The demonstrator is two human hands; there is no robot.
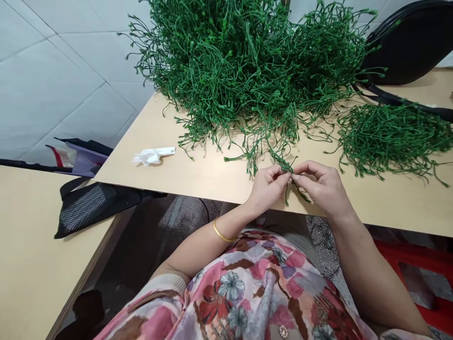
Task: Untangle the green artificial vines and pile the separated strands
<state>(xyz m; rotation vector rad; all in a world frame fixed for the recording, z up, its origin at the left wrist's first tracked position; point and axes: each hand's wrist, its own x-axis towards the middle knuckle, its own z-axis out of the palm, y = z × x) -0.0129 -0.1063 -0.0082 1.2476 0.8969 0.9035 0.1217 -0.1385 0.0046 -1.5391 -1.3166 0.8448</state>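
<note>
Near the table's front edge, my left hand (269, 186) pinches a small bunch of thin green plastic stems (282, 162). My right hand (323, 189) meets it fingertip to fingertip, its thumb and forefinger closed on the same bunch. Some stem ends stick out below the fingers. Just beyond my hands rises a large heap of green artificial stems (244, 71) with small forked tips. To the right lies a lower, flatter pile of like stems (396, 139). The exact spot between my fingertips is partly hidden.
A crumpled white tissue (152, 156) lies on the light wooden table (198, 177) at left. A black bag (410, 45) with a strap stands at the back right. Black mesh-sided fabric (85, 208) sits at the left table corner. A red stool (417, 274) is below right.
</note>
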